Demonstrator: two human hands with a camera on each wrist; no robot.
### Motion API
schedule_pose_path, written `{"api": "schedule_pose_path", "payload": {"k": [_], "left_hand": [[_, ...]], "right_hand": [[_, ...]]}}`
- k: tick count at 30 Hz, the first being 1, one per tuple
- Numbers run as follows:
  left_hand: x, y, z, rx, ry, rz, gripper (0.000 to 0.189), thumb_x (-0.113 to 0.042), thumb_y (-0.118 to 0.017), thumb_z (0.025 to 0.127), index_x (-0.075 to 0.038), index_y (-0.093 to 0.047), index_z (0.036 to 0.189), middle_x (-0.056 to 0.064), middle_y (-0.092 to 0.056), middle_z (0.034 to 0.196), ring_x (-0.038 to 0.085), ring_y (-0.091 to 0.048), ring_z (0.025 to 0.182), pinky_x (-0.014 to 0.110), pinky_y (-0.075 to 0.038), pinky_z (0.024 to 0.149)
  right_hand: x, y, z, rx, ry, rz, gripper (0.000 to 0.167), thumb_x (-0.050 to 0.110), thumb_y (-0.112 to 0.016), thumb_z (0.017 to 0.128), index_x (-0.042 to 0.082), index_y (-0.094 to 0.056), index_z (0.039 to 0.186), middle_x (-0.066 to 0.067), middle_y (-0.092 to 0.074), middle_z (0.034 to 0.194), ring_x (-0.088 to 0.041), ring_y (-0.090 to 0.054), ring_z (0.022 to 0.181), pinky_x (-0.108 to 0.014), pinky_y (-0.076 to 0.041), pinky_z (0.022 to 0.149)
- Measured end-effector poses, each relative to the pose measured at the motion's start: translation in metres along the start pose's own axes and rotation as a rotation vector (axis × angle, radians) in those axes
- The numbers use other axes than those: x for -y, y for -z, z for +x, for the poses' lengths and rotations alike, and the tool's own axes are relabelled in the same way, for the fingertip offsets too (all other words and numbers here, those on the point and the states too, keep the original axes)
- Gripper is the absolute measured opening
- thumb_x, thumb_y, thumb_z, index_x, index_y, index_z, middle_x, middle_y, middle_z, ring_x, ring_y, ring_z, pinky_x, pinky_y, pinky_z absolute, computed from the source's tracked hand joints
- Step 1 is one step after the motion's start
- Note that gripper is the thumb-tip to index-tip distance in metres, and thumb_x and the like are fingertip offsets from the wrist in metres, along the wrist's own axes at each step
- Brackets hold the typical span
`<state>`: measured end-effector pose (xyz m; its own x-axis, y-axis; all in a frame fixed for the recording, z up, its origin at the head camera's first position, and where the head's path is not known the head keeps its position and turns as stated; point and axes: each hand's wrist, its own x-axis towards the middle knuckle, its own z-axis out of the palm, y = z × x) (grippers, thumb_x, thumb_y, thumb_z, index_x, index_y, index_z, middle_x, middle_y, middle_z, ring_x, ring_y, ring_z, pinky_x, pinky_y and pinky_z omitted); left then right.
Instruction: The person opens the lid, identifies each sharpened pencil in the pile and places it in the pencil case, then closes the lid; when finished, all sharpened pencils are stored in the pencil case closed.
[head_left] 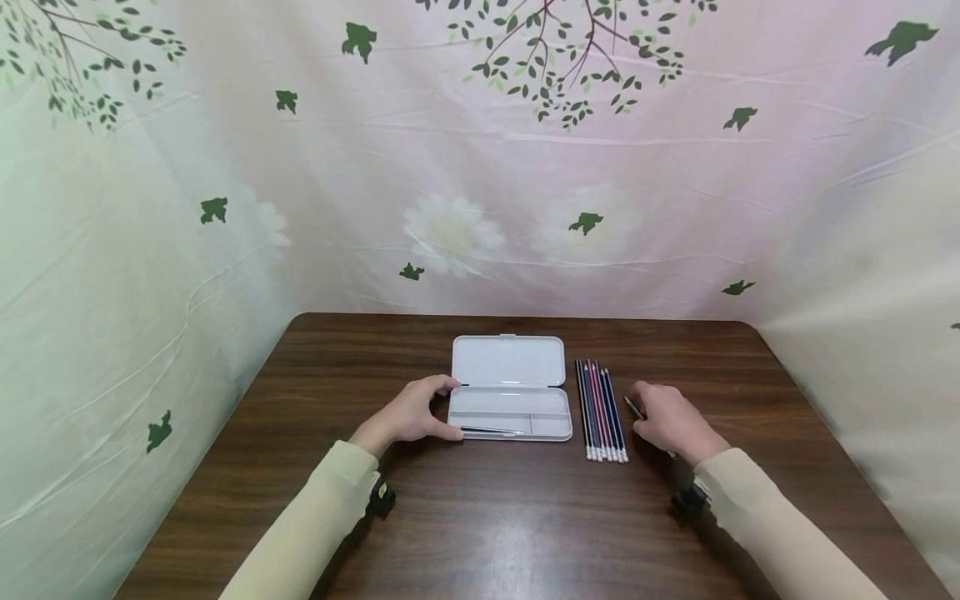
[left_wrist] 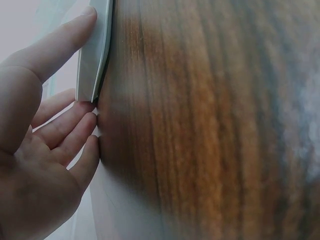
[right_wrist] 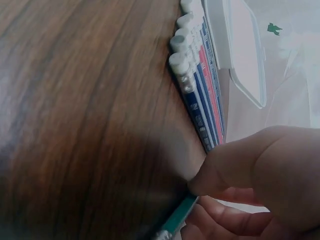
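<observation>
A white pencil case (head_left: 510, 360) lies with its lid folded back on the table. In its front compartment is a thin dark stick (head_left: 489, 430). My left hand (head_left: 411, 411) holds the case's left end, the thumb (left_wrist: 65, 42) at the front corner and the fingers by the hinge side. To the right of the case, several pencils (head_left: 600, 412) lie side by side, blue and red, white erasers toward me. Right of them, my right hand (head_left: 670, 419) pinches a slim green stick (right_wrist: 179, 216) with a silvery end, low over the table; its kind I cannot tell.
The dark wood table (head_left: 495, 508) has rounded far corners. Behind it and along both sides hangs a pale cloth (head_left: 337, 225) printed with leaves, birds and flowers. A small black device (head_left: 382, 497) is strapped to the left wrist, another (head_left: 690, 500) to the right.
</observation>
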<state>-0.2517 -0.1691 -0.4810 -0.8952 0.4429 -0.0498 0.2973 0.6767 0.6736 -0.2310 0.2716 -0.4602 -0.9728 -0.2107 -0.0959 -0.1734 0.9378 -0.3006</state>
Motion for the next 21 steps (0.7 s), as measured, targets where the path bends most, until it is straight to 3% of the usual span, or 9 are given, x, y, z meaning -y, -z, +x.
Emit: {"api": "schedule_pose_path", "payload": {"k": [8, 21], "left_hand": [[0.0, -0.001, 0.001, -0.001, 0.0, -0.005, 0.087, -0.04, -0.1, 0.07, -0.012, -0.06, 0.142, 0.008, -0.062, 0.134, 0.026, -0.056, 0.126, 0.048, -0.045, 0.112], [0.0, 0.0, 0.001, -0.002, 0.003, 0.011, 0.086, -0.039, -0.099, 0.071, -0.012, -0.06, 0.143, 0.008, -0.063, 0.134, 0.026, -0.057, 0.126, 0.047, -0.046, 0.111]], "right_hand": [[-0.007, -0.001, 0.0, 0.022, -0.051, 0.0, 0.027, 0.004, -0.076, 0.087, -0.007, -0.067, 0.11, -0.01, -0.06, 0.084, -0.025, -0.056, 0.075, -0.04, -0.051, 0.064], [-0.011, -0.002, 0.0, -0.014, -0.046, -0.028, 0.027, 0.006, -0.075, 0.088, -0.007, -0.067, 0.11, -0.012, -0.064, 0.087, -0.025, -0.057, 0.074, -0.044, -0.053, 0.065]]}}
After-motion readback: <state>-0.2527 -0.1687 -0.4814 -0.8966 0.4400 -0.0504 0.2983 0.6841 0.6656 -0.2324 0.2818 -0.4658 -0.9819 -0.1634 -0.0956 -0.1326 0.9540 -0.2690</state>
